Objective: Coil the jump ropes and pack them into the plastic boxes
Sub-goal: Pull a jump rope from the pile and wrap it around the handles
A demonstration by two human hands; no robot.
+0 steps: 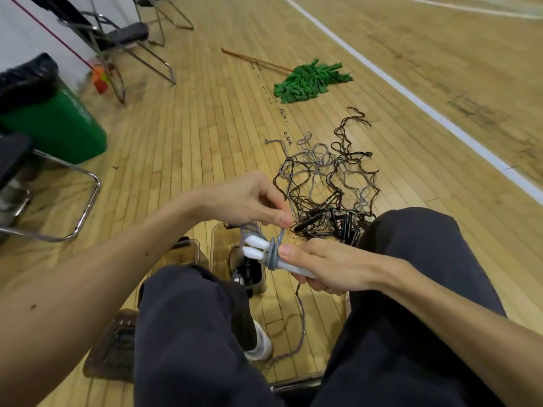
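Observation:
My right hand (pixel 326 267) grips the two white handles (pixel 257 248) of a grey jump rope, held side by side above my knees. Grey cord (pixel 273 255) is wound several times around the handles. My left hand (pixel 249 201) pinches the cord just above the wraps. The loose end of this rope (pixel 299 324) trails down to the floor between my legs. A tangled pile of black and grey ropes (pixel 326 186) lies on the floor beyond my right knee. Clear brownish plastic boxes stand below my hands: one (pixel 220 242) holds a packed rope, another (pixel 188 249) is partly hidden by my left leg.
A further plastic piece (pixel 111 348) lies flat by my left knee. A green mop (pixel 308 80) lies on the wooden floor ahead. A green bin (pixel 55 124) and metal folding chairs (pixel 126 39) stand at the left. A white court line (pixel 411 95) runs along the right.

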